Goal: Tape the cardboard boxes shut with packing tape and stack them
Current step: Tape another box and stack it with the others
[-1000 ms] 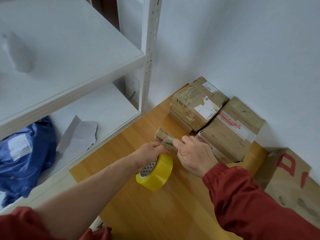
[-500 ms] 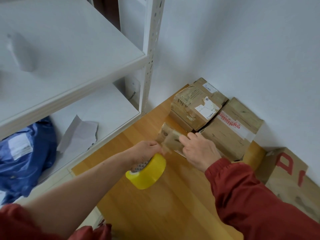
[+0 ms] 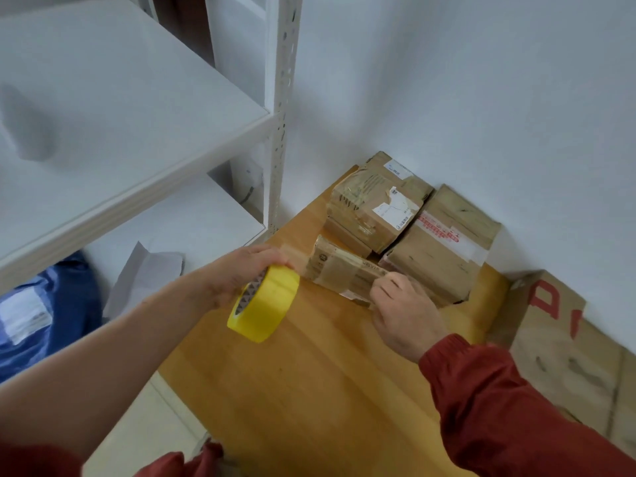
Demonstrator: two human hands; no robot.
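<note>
Grips yellow tape roll (image 3: 263, 302) in left hand (image 3: 247, 270), just left of small box (image 3: 340, 273) near far edge of table (image 3: 309, 390). Lies with long axis left-to-right, between both hands. Pinches box's right end with right hand (image 3: 402, 311); other boxes (image 3: 413, 228) just behind.

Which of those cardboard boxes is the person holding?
The small flat box in front: the right hand grips its end. The labelled box and red-taped box behind sit untouched.
</note>
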